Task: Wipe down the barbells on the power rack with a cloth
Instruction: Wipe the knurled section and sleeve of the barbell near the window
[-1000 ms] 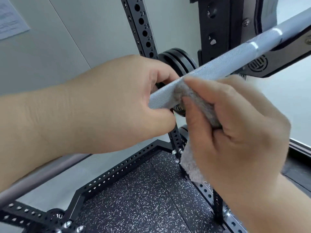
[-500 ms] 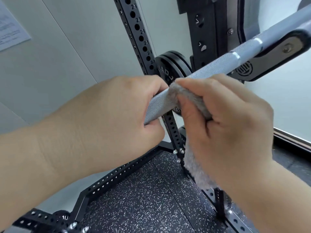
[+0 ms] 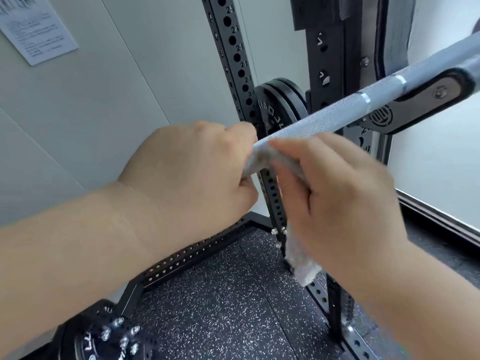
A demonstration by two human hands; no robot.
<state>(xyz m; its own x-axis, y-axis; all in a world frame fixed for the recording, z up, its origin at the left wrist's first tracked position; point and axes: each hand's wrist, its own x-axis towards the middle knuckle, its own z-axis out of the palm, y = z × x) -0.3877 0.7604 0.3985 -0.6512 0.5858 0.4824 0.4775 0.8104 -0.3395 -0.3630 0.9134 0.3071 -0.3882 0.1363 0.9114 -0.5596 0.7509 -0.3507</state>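
Observation:
A knurled steel barbell (image 3: 327,118) runs from the middle of the view up to the right, where it lies in a black hook (image 3: 415,100) of the power rack. My left hand (image 3: 192,175) grips the bar on the left. Right beside it, my right hand (image 3: 335,198) holds a grey fluffy cloth (image 3: 302,266) wrapped against the bar, and the cloth's loose end hangs down below the hand. The two hands almost touch. The bar's left part is hidden behind my left hand and arm.
A black perforated upright (image 3: 239,58) with numbered holes stands behind the bar, with black weight plates (image 3: 280,105) stored on it. Below lie the rack's perforated base frame (image 3: 192,253) and speckled rubber floor (image 3: 220,307). A paper notice (image 3: 36,29) hangs on the grey wall.
My right hand with the cloth has slid left along the bar, closing in on my left hand. The view has tilted down and shifted, showing more floor.

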